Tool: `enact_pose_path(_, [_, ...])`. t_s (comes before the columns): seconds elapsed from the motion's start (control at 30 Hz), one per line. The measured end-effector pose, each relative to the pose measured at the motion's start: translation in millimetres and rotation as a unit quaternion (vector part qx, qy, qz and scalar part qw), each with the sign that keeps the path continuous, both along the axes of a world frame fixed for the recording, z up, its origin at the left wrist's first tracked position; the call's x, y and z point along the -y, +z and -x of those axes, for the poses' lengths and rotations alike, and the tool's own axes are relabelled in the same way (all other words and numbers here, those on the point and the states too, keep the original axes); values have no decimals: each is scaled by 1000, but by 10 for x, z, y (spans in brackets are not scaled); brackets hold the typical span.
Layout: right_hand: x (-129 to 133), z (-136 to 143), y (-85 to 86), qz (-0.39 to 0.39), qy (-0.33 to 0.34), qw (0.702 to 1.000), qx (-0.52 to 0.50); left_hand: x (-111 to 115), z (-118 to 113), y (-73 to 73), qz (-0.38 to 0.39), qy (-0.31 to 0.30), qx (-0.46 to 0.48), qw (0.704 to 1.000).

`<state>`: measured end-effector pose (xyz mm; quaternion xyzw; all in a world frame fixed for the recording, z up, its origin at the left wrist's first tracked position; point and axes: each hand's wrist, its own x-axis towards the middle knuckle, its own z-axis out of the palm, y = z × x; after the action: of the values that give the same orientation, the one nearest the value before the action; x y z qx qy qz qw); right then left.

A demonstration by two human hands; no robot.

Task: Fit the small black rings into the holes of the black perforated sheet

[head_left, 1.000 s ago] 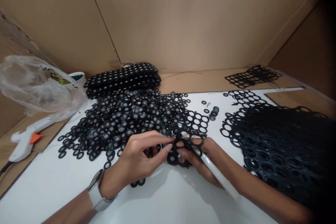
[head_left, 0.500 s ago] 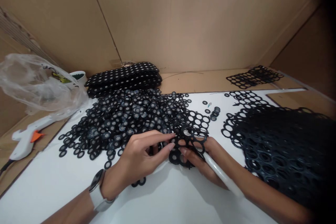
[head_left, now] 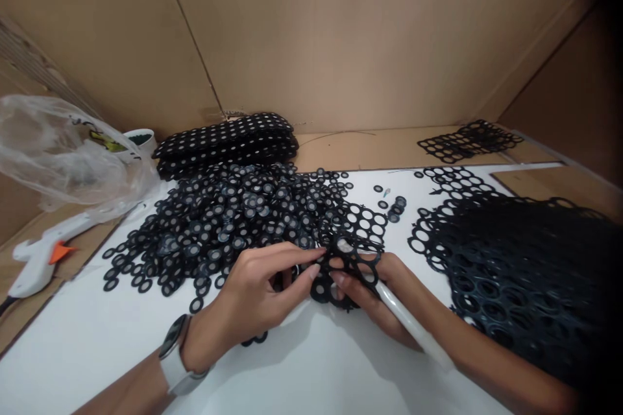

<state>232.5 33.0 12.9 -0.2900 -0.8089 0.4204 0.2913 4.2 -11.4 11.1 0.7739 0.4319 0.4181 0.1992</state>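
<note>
My right hand is closed around a black sheet of joined rings, curled in its fingers. A white rod-like tool sticks out of the same hand toward my forearm; its far end is hidden among the rings. My left hand reaches to the left edge of the sheet. Its thumb and index finger are brought close together there, and what lies between them is too small to make out. Left of the sheet spreads a large heap of small black washers with pale centres.
A thick pile of black ring sheets lies at the right. Further back are a folded dotted black stack and another ring sheet. At the left are a glue gun, a clear plastic bag and a white cup.
The whole view has shifted slightly. My left finger and thumb stay at the sheet's left edge, and my right hand keeps its hold on the sheet.
</note>
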Motion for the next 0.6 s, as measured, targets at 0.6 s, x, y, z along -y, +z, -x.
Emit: enact_pose_path(0.6, [6, -29, 1, -21, 19, 999, -20, 11, 1, -9, -17, -2, -17, 1000])
